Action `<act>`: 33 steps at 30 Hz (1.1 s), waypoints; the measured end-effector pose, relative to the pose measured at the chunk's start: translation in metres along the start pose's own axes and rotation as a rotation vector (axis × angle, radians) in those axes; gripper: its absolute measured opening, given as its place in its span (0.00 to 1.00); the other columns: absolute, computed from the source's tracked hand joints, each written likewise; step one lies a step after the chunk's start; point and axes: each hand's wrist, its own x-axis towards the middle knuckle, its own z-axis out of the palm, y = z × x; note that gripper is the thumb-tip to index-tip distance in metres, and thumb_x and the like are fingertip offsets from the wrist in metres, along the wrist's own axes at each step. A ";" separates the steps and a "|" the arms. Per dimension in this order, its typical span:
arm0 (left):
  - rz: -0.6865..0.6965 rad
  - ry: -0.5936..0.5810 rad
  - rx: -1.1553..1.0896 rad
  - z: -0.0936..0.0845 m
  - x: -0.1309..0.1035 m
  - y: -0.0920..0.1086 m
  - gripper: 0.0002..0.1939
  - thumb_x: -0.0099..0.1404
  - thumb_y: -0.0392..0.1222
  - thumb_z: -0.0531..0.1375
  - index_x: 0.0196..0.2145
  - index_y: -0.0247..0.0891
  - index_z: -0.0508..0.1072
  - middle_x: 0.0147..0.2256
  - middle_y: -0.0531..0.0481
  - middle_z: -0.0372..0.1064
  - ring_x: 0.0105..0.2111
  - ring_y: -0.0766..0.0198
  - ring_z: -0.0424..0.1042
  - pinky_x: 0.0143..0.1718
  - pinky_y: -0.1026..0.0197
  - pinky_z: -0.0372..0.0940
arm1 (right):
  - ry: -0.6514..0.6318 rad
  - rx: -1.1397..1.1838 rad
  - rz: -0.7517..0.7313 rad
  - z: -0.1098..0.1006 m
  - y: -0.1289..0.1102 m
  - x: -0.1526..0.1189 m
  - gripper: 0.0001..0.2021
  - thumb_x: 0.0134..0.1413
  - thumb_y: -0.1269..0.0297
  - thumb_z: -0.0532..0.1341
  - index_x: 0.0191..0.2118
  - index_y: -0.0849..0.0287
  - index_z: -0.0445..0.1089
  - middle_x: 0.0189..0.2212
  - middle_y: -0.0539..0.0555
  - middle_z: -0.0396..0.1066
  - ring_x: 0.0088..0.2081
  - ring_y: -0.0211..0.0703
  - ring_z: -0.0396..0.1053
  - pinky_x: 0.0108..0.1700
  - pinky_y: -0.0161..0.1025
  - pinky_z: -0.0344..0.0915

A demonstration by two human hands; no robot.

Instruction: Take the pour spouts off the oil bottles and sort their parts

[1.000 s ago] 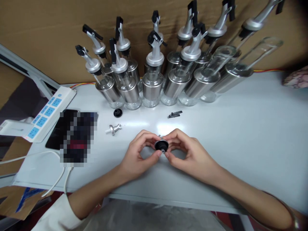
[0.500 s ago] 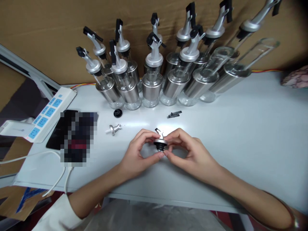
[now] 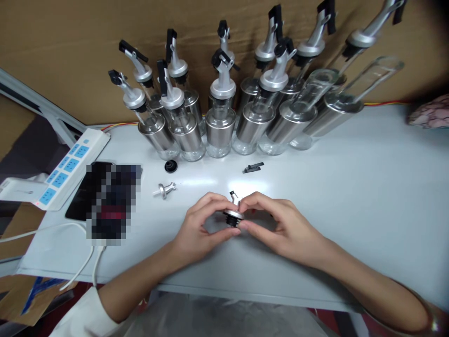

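the left hand (image 3: pixel 200 229) and the right hand (image 3: pixel 293 229) are both pinched on one small spout (image 3: pixel 233 214), low over the near part of the smooth, pale, shiny table (image 3: pixel 351 196). the spout has a bent silver neck on top, a round flat silver ring in the middle, and a black plug with ridges under it. the fingers are at the ring and neck, and the thumbs are down by the bottom of the plug.

past the left hand, a loose spout (image 3: pixel 165 190) lies on its side — silver, with a round ring and a pale, see-through stem. a black ridged plug (image 3: pixel 170 166) sits just behind it, round and dull. further to the right lie some thin dark strips (image 3: pixel 253 167), close together.

at the back stand many bottles (image 3: pixel 220 126), made of clear glass with shiny metal bands around their round bodies. most have silver spouts with black levers, but two at the right end are open glass at the top. behind them is a brown, flat cardboard wall (image 3: pixel 196 18).

on the left side are a long white power strip (image 3: pixel 72 171) with blue squares, and a flat black slab (image 3: pixel 84 196) with a smooth face — a blurred patch hides part of it.
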 end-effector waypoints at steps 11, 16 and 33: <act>-0.117 0.083 -0.125 0.005 -0.002 -0.005 0.11 0.57 0.32 0.66 0.36 0.40 0.71 0.37 0.51 0.65 0.37 0.68 0.69 0.40 0.65 0.66 | 0.318 -0.584 -0.020 -0.026 0.030 0.010 0.12 0.62 0.66 0.53 0.44 0.60 0.72 0.43 0.61 0.76 0.46 0.53 0.72 0.45 0.48 0.70; -0.141 0.047 -0.109 0.005 -0.003 -0.006 0.12 0.58 0.34 0.67 0.40 0.41 0.73 0.40 0.48 0.71 0.43 0.63 0.71 0.45 0.61 0.66 | 0.234 -0.701 -0.011 -0.020 0.043 0.011 0.17 0.62 0.68 0.52 0.51 0.69 0.70 0.48 0.66 0.73 0.51 0.58 0.68 0.51 0.54 0.67; -0.162 -0.001 -0.019 0.003 -0.002 -0.003 0.16 0.58 0.37 0.68 0.45 0.42 0.77 0.38 0.47 0.72 0.36 0.64 0.73 0.39 0.62 0.71 | 0.221 -0.902 0.063 -0.019 0.038 0.007 0.09 0.58 0.71 0.57 0.38 0.61 0.76 0.33 0.57 0.76 0.36 0.52 0.70 0.35 0.46 0.63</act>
